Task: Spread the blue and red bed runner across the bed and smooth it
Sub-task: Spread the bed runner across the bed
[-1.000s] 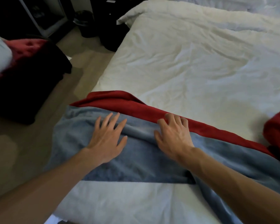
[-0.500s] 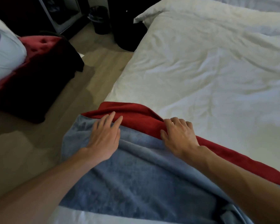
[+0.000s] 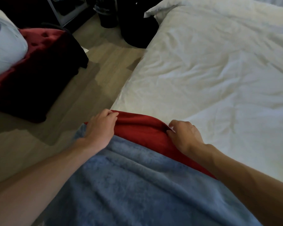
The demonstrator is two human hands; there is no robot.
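The bed runner (image 3: 137,181) lies over the near end of the bed (image 3: 219,70), fluffy blue on top with a red satin band along its far edge. Its left end hangs over the bed's left side. My left hand (image 3: 100,129) sits at the left corner, fingers curled over the red edge. My right hand (image 3: 185,136) pinches the red edge further right, fingers bent around the fabric. The blue surface shows long folds running toward me. Both forearms rest across the runner.
White wrinkled duvet covers the bed beyond the runner. To the left is wooden floor (image 3: 82,95), a dark red tufted bench (image 3: 39,66) with a white pillow (image 3: 3,46) on it. A black bin (image 3: 108,15) and dark furniture stand at the back.
Both hands slid from lying flat on the blue part up to the red edge and curled onto it. The view moved closer to the runner.
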